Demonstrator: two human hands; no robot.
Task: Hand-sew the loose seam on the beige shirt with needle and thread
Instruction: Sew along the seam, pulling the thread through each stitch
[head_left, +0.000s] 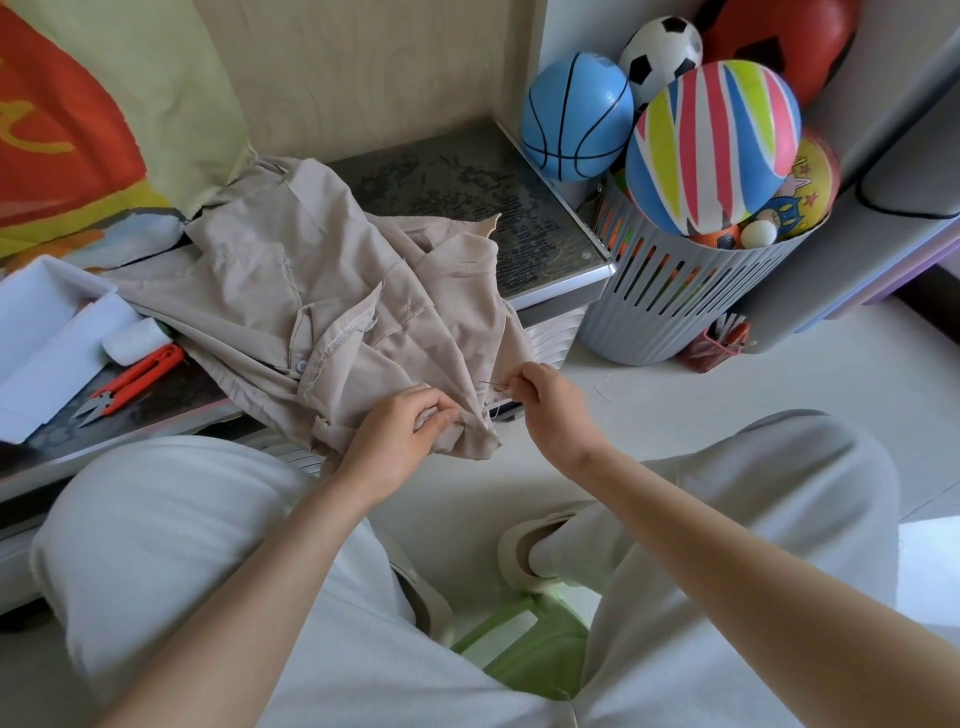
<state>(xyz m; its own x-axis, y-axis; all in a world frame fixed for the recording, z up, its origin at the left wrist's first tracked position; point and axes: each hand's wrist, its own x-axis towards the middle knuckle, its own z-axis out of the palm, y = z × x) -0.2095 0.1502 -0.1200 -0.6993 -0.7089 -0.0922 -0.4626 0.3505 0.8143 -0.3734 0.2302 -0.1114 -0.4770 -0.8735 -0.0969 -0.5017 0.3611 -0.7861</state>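
The beige shirt (311, 291) lies crumpled on a low dark table (519, 223), its lower edge hanging over the front. My left hand (400, 436) pinches a fold of that hanging edge between thumb and fingers. Just to its right, my right hand (545, 405) pinches a thin needle (492, 384), whose tip points left at the cloth. The thread is too fine to make out.
Orange thread snips (132, 376) and an open white box (47, 332) sit on the table's left end. A grey slatted basket (691, 291) full of balls stands on the floor to the right. My knees in light trousers flank a green stool (524, 644).
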